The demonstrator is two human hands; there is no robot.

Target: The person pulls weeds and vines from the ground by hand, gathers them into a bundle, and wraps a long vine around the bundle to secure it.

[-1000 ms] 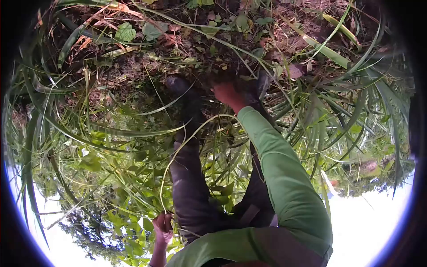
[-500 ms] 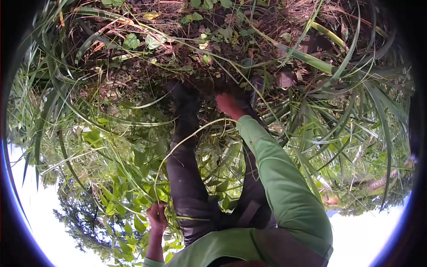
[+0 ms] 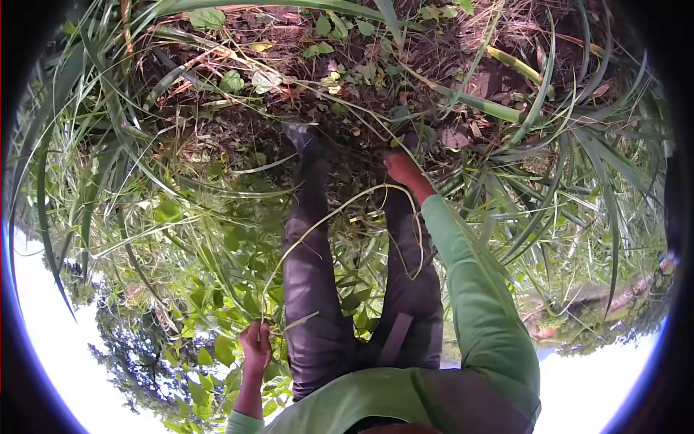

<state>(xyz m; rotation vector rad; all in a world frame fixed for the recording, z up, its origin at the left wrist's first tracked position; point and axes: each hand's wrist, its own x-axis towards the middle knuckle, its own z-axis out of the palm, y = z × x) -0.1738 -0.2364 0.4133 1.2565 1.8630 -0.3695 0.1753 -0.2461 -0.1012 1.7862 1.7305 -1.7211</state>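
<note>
My left hand (image 3: 255, 344), low on the left, is closed on a long, thin, pale green stem (image 3: 309, 229). The stem arches up and across in front of both legs, then bends down over my right thigh. Down by my right foot, my right hand (image 3: 405, 171) reaches to the ground with its fingers curled. Whatever lies in those fingers is hidden by shadow and the hand itself. A short piece of green stem (image 3: 302, 320) lies across my left thigh.
Dark soil (image 3: 499, 76) with dry litter and small leafy plants lies beyond my feet. Long strap-like leaves (image 3: 611, 192) arch in on the right, and more grassy blades (image 3: 69, 155) crowd the left. Leafy green plants (image 3: 210, 354) stand beside my left hand.
My right hand has moved to the right, close to the ground. The stem's drooping far end now shows over my right thigh. My left hand still grips the stem, slightly higher in view.
</note>
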